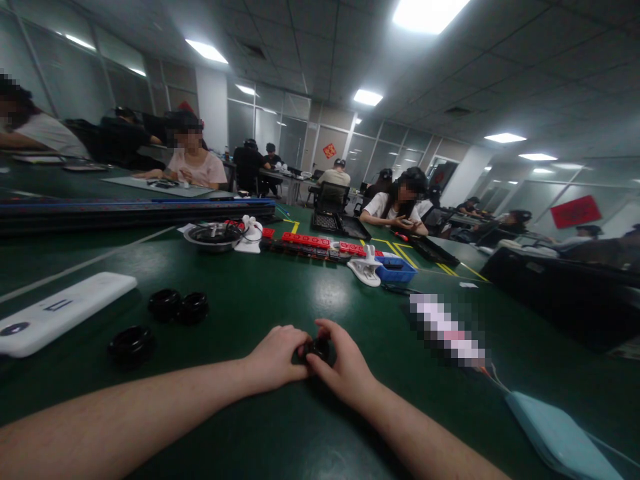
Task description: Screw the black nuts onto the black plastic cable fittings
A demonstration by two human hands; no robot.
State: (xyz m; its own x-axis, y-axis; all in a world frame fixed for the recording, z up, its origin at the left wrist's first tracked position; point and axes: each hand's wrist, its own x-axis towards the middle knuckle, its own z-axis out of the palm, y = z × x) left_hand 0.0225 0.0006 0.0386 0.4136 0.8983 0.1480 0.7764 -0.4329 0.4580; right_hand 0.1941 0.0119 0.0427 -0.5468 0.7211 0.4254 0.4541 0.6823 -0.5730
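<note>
Both hands meet low over the green table around a small glossy black ring-shaped part [320,347]. My left hand [280,353] grips its left side, with several fingertips hidden behind the thumb and palm. On the opposite side, my right hand [345,363] curls round the part, thumb in front and fingers behind. To the left lie three similar black rings: a pair side by side, the left one [164,304] touching or nearly touching the right one [193,307], and a third ring [131,345] nearer to me.
A white oblong device [75,310] lies at far left. Ahead stand a metal bowl [213,245], white clips [367,267], red strips [306,239] and a blue bin [397,269]. A light-blue case [560,430] with a cable lies right. Other people sit at tables beyond.
</note>
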